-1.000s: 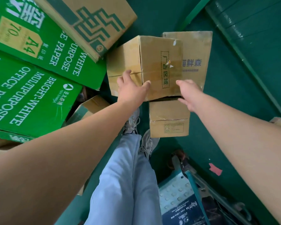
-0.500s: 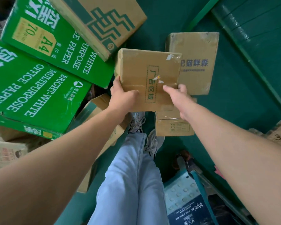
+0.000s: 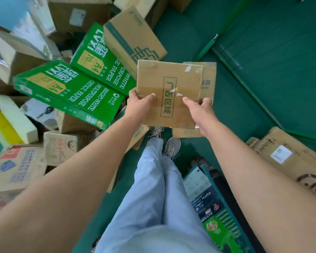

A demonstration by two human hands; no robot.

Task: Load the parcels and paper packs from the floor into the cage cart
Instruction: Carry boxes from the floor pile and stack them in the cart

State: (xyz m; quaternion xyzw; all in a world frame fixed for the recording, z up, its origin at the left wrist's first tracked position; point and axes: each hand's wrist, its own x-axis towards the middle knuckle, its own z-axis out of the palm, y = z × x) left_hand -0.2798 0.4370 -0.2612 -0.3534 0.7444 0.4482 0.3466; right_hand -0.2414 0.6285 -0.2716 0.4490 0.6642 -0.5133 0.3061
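- Holding a small brown parcel (image 3: 169, 94) up off the green floor (image 3: 263, 79), both arms reach forward and down, elbows nearly straight.
- The left hand (image 3: 138, 106) grasps the parcel's near left corner, thumb lying on the top face and fingers curled under its edge.
- The right hand (image 3: 199, 108) grasps the near right side, thumb pressed on the top face close to the printed dashed frame, the other fingers wrapped round the edge.
- The parcel sits flat-faced toward the camera, above the person's shoes (image 3: 164, 137) and partly covering two other cartons (image 3: 209, 79) on the floor beyond and below it.
- Left of the parcel lie two green paper packs (image 3: 75, 90) marked A4, leaning among a heap of cartons.
- Compared with half a second ago, the parcel has come up higher and closer, and more of the heap to its left has come into view.
- A second ago the hands were only touching its sides while it rested on the carton beneath.
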